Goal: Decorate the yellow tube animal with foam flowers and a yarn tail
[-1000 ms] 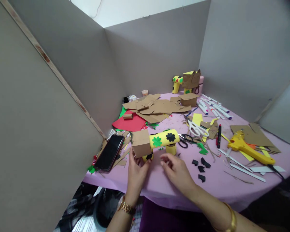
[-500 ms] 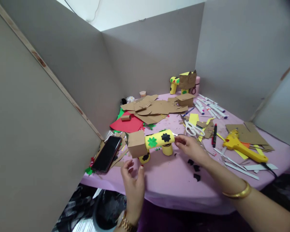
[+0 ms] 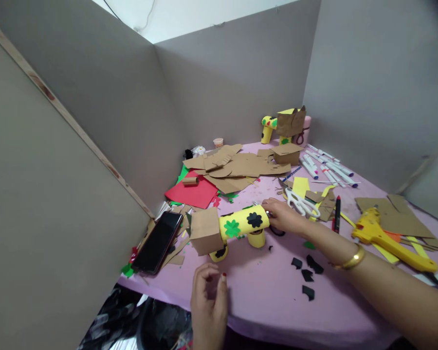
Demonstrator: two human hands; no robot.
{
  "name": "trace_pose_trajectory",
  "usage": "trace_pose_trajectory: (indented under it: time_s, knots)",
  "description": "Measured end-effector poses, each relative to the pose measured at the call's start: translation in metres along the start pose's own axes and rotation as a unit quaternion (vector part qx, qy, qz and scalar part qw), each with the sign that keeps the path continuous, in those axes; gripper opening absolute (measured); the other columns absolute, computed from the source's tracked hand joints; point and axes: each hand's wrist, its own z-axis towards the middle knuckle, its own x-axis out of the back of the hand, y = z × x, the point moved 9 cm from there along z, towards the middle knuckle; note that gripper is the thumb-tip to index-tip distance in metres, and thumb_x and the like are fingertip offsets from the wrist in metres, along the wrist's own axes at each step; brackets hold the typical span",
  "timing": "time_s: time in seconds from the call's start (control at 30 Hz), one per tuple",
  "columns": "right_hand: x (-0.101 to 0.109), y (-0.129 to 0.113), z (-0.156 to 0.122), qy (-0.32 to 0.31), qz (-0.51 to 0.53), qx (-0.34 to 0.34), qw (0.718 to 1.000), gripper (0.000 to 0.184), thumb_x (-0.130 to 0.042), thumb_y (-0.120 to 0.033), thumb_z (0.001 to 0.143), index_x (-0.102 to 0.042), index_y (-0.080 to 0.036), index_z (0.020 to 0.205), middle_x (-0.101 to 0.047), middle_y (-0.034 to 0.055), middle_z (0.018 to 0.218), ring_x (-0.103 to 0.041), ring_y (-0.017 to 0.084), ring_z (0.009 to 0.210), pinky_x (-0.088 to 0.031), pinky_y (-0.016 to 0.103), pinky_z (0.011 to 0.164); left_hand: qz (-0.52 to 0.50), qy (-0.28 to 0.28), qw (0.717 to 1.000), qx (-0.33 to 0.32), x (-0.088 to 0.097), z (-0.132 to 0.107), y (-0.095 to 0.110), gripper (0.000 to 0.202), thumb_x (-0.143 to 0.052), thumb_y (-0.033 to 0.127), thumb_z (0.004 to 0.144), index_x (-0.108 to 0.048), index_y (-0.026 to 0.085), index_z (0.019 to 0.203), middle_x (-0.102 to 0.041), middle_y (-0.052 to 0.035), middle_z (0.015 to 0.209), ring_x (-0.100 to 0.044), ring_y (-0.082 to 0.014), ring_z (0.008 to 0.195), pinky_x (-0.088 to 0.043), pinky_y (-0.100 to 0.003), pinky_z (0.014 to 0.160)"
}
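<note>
A four-legged animal figure stands on the pink-purple cloth, with a yellow tube body [image 3: 243,222] bearing green and black paper flowers and a brown cardboard box head [image 3: 205,232]. My left hand [image 3: 209,296] is just in front of the head, fingers loosely curled and apart, holding nothing. Behind the body's right end, my right hand [image 3: 282,216] has its fingers curled around dark-handled scissors [image 3: 278,231]. Only a handle loop and a bit of metal show; the figure and hand hide the rest. Several black paper scraps [image 3: 307,275] lie in front of my right forearm.
A phone [image 3: 158,242] lies at the left. Cardboard sheets [image 3: 241,165] and red paper [image 3: 191,190] cover the back. White scissors [image 3: 302,203], markers [image 3: 337,172] and a yellow glue gun [image 3: 390,238] are at the right. A similar yellow figure [image 3: 267,129] stands in the far corner.
My right hand has moved behind the figure's right end and closed on the scissors. My left hand has drawn slightly away from the head. The view has shifted a little.
</note>
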Motion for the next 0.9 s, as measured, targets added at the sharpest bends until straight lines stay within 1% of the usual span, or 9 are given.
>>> trace_pose_trajectory:
  time_s: [0.07, 0.13, 0.17, 0.27, 0.37, 0.5, 0.6, 0.7, 0.9]
  knots:
    - [0.0, -0.002, -0.009, 0.003, 0.037, -0.026, 0.999, 0.026, -0.05, -0.004, 0.068, -0.066, -0.018, 0.082, -0.064, 0.0047, 0.078, -0.055, 0.019, 0.074, -0.04, 0.028, 0.067, -0.042, -0.059, 0.996, 0.056, -0.012, -0.001, -0.005, 0.009, -0.056, 0.025, 0.081, -0.06, 0.021, 0.088, -0.06, -0.0062, 0.089, -0.058, -0.0205, 0.087, -0.047, -0.031, 0.078]
    - [-0.001, -0.002, -0.019, 0.005, 0.081, -0.055, 0.995, 0.03, -0.048, -0.007, 0.071, -0.065, -0.019, 0.092, -0.067, 0.004, 0.084, -0.058, 0.019, 0.074, -0.043, 0.028, 0.066, -0.094, -0.122, 0.981, 0.12, -0.032, -0.007, -0.007, 0.022, -0.058, 0.028, 0.08, -0.061, 0.021, 0.1, -0.063, -0.0086, 0.1, -0.06, -0.022, 0.094, -0.047, -0.032, 0.083]
    - [-0.003, -0.002, -0.024, 0.008, 0.104, -0.069, 0.992, 0.031, -0.048, -0.008, 0.073, -0.064, -0.019, 0.097, -0.068, 0.0037, 0.087, -0.06, 0.019, 0.076, -0.044, 0.028, 0.066, -0.131, -0.133, 0.971, 0.151, -0.041, -0.01, -0.008, 0.028, -0.06, 0.03, 0.079, -0.06, 0.022, 0.106, -0.063, -0.0096, 0.107, -0.059, -0.0226, 0.099, -0.046, -0.033, 0.086]
    - [-0.007, 0.0, -0.035, 0.019, 0.164, -0.101, 0.981, 0.033, -0.048, -0.013, 0.076, -0.061, -0.017, 0.106, -0.069, 0.0043, 0.094, -0.062, 0.019, 0.083, -0.047, 0.028, 0.07, -0.285, -0.092, 0.929, 0.219, -0.06, -0.011, -0.004, 0.043, -0.065, 0.031, 0.075, -0.055, 0.026, 0.117, -0.056, -0.0088, 0.125, -0.052, -0.0223, 0.114, -0.042, -0.032, 0.094]
    - [-0.009, 0.001, -0.042, 0.034, 0.207, -0.115, 0.971, 0.033, -0.047, -0.016, 0.077, -0.06, -0.016, 0.107, -0.068, 0.0052, 0.097, -0.062, 0.019, 0.088, -0.048, 0.028, 0.074, -0.423, -0.057, 0.859, 0.285, -0.078, -0.007, 0.002, 0.051, -0.07, 0.025, 0.071, -0.051, 0.029, 0.119, -0.048, -0.0057, 0.134, -0.043, -0.0196, 0.124, -0.041, -0.028, 0.095]
    - [-0.006, 0.003, -0.051, 0.061, 0.22, -0.136, 0.964, 0.029, -0.048, -0.018, 0.076, -0.063, -0.016, 0.1, -0.068, 0.0055, 0.092, -0.061, 0.02, 0.082, -0.047, 0.03, 0.072, -0.541, -0.02, 0.75, 0.379, -0.093, 0.0, 0.015, 0.037, -0.061, 0.012, 0.076, -0.056, 0.028, 0.108, -0.052, -0.0013, 0.129, -0.044, -0.0155, 0.123, -0.041, -0.027, 0.094]
    - [-0.003, -0.001, -0.059, 0.07, 0.222, -0.144, 0.962, 0.028, -0.049, -0.02, 0.075, -0.064, -0.017, 0.098, -0.068, 0.0043, 0.088, -0.06, 0.018, 0.077, -0.046, 0.029, 0.068, -0.597, 0.011, 0.694, 0.402, -0.099, 0.01, 0.022, 0.017, -0.053, 0.016, 0.083, -0.061, 0.023, 0.097, -0.061, -0.0019, 0.112, -0.054, -0.014, 0.109, -0.045, -0.027, 0.089]
    - [-0.001, -0.006, -0.065, 0.071, 0.227, -0.154, 0.959, 0.028, -0.049, -0.021, 0.076, -0.065, -0.016, 0.099, -0.068, 0.0044, 0.084, -0.059, 0.017, 0.071, -0.045, 0.028, 0.061, -0.613, 0.033, 0.678, 0.405, -0.102, 0.02, 0.024, 0.017, -0.047, 0.028, 0.089, -0.062, 0.021, 0.092, -0.063, -0.0012, 0.098, -0.06, -0.013, 0.096, -0.048, -0.027, 0.081]
    - [0.005, -0.012, -0.068, 0.077, 0.236, -0.164, 0.955, 0.026, -0.05, -0.024, 0.078, -0.064, -0.016, 0.098, -0.068, 0.0043, 0.083, -0.058, 0.017, 0.069, -0.044, 0.027, 0.058, -0.579, 0.069, 0.691, 0.427, -0.106, 0.029, 0.022, 0.017, -0.049, 0.029, 0.089, -0.063, 0.02, 0.086, -0.062, 0.0005, 0.084, -0.06, -0.011, 0.079, -0.048, -0.025, 0.071]
